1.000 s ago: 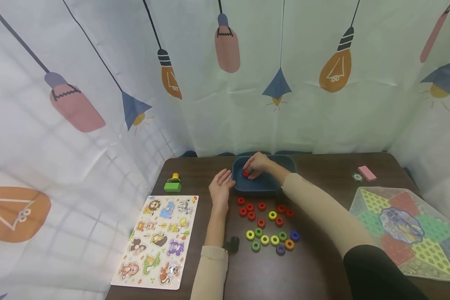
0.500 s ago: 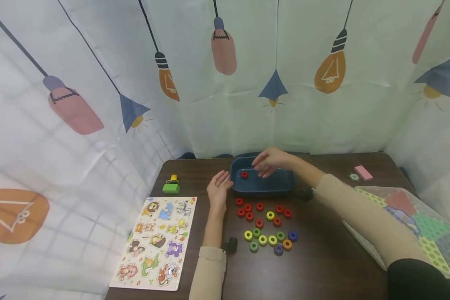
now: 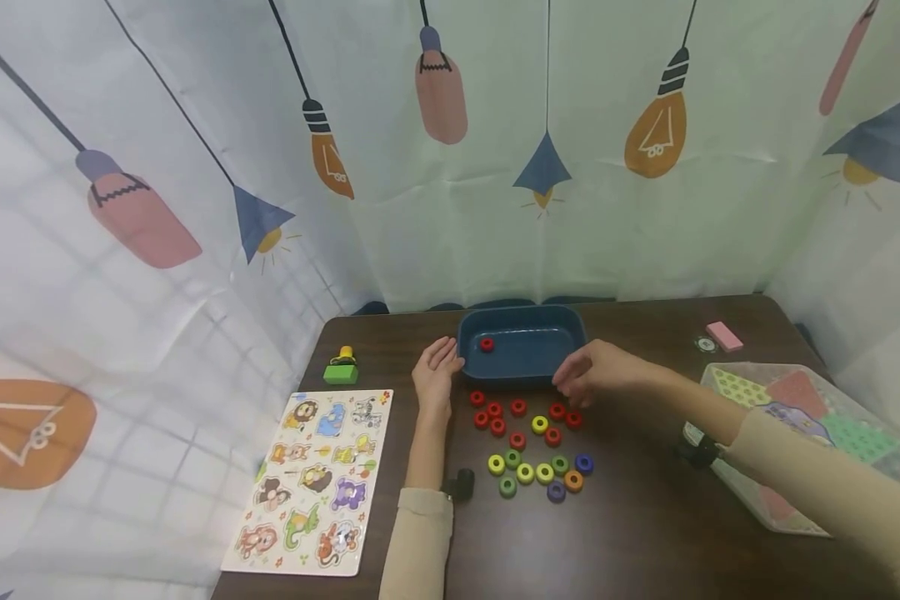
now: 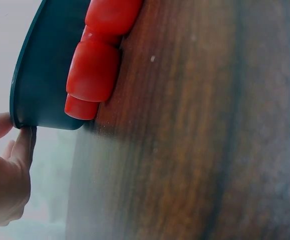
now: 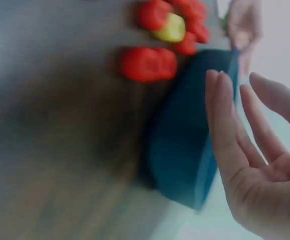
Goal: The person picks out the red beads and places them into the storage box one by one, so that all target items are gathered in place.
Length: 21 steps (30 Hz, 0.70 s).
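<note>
Tbl [image 3: 607, 542]: blue tray [image 3: 534, 343] w/ 1 red ring [image 3: 487, 344]; L hand [image 3: 434, 375] outstretched, touching it; R hand [image 3: 596, 375] half-spread, empty.

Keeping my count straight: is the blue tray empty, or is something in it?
Not empty: the head view shows one red ring inside the blue tray, near its left end, with bare floor beside it.

One red ring [image 3: 487, 348] lies flat inside the dark-blue tray [image 3: 536, 352], loose coloured rings [image 3: 517, 446] spread in front.
</note>
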Each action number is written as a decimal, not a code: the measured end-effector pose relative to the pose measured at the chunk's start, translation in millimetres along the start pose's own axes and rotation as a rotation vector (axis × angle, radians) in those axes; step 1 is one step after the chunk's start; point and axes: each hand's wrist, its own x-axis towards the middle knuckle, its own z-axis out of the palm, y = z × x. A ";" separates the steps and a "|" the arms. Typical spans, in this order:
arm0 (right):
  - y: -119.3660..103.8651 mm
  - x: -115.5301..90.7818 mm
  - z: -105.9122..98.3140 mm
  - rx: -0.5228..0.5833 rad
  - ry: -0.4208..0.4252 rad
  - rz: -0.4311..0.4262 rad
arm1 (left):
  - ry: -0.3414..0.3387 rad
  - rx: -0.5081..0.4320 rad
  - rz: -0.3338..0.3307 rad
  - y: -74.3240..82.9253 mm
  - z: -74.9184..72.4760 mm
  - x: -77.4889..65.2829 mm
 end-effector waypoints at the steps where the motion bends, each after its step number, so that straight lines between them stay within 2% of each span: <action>1: 7.2 -3.0 3.4 -0.024 0.015 0.009 | -0.003 -0.002 -0.007 1.1 0.0 -0.5; 5: 30.2 -11.8 16.4 -0.071 0.086 0.062 | 0.003 0.002 -0.011 -4.0 -1.5 2.8; 10: 48.9 -13.1 30.7 -0.010 0.123 0.106 | 0.037 0.013 0.015 -18.6 -2.7 9.2; 16: 59.4 -6.8 38.6 0.050 0.188 0.113 | 0.054 0.034 0.068 -22.2 -2.0 10.5; 21: 61.9 -4.7 40.0 0.083 0.200 0.151 | 0.051 0.036 0.070 -23.9 -3.4 11.5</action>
